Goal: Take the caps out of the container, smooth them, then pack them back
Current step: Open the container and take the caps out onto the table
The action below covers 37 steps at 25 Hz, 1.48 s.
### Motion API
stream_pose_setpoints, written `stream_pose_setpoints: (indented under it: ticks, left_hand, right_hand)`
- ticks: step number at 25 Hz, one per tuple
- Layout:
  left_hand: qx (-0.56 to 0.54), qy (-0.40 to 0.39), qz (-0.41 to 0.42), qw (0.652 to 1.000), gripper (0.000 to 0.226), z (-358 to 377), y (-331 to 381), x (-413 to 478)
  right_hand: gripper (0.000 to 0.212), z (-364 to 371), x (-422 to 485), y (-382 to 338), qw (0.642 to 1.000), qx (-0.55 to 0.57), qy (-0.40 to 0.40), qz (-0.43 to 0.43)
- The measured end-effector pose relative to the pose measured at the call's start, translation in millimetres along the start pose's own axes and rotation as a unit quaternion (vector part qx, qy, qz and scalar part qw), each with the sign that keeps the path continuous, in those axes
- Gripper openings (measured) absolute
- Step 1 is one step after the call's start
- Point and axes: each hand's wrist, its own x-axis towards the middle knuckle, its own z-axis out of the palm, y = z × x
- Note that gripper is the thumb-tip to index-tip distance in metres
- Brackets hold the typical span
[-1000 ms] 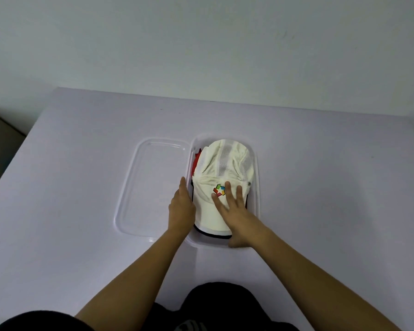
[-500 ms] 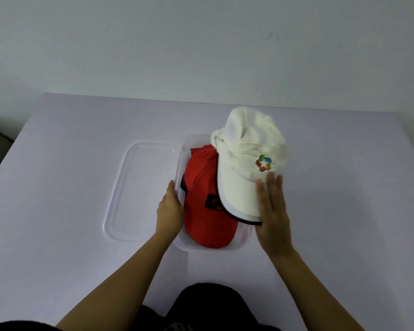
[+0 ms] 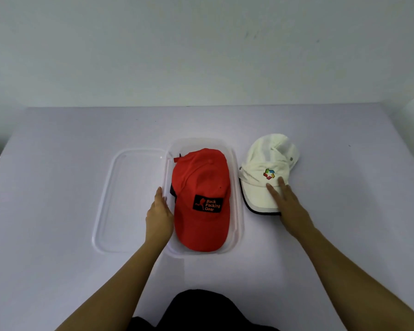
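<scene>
White cap (image 3: 265, 173) brim under flat right hand (image 3: 289, 207) fingers, red cap (image 3: 201, 187) in container (image 3: 237, 199) right beside straight left hand (image 3: 159, 217) fingers, nothing gripped

Take the see-through plastic container (image 3: 237, 211) as the middle of the clock, with 12 o'clock toward the pale wall (image 3: 201, 44). The red cloth cap (image 3: 201, 185) fills the container, so the only way in is from above. At 9 o'clock the flat see-through plastic lid (image 3: 120, 199) lies right beside it, and the left hand (image 3: 159, 216) rests along the container's left wall, blocking that side. At 3 o'clock the white cloth cap (image 3: 264, 161) lies just beside the container, with the right hand (image 3: 289, 206) flat on its brim. Only a thin strip of pale purple worktop (image 3: 58, 211) shows between them. Wide open worktop lies at 12 o'clock, beyond the white cap, beyond the lid, and at 6 o'clock between the arms.
</scene>
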Motion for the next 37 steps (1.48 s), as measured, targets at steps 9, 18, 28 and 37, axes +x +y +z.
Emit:
stream_pose_setpoints:
  ticks: [9,18,28,37]
  left_hand:
    - [0.001,-0.001,-0.009,1.000,0.050,0.4,2.0,-0.7]
    - [0.003,0.007,-0.004,1.000,0.048,1.3,1.3,0.3]
    - [-0.013,0.012,-0.002,1.000,0.047,2.4,-2.1,1.7]
    - [0.004,0.014,0.015,1.000,0.049,1.7,-2.3,-1.1]
  right_hand:
    - [0.091,-42.1,63.9,-29.4,0.994,-0.016,-0.102,0.044]
    - [0.101,5.7,-1.1,-151.3,0.973,-0.025,-0.110,-0.200]
    - [0.091,-0.3,-7.8,-174.2,0.983,0.043,-0.116,-0.137]
    - [0.072,-22.6,-31.4,-103.9,0.890,0.122,0.389,-0.204]
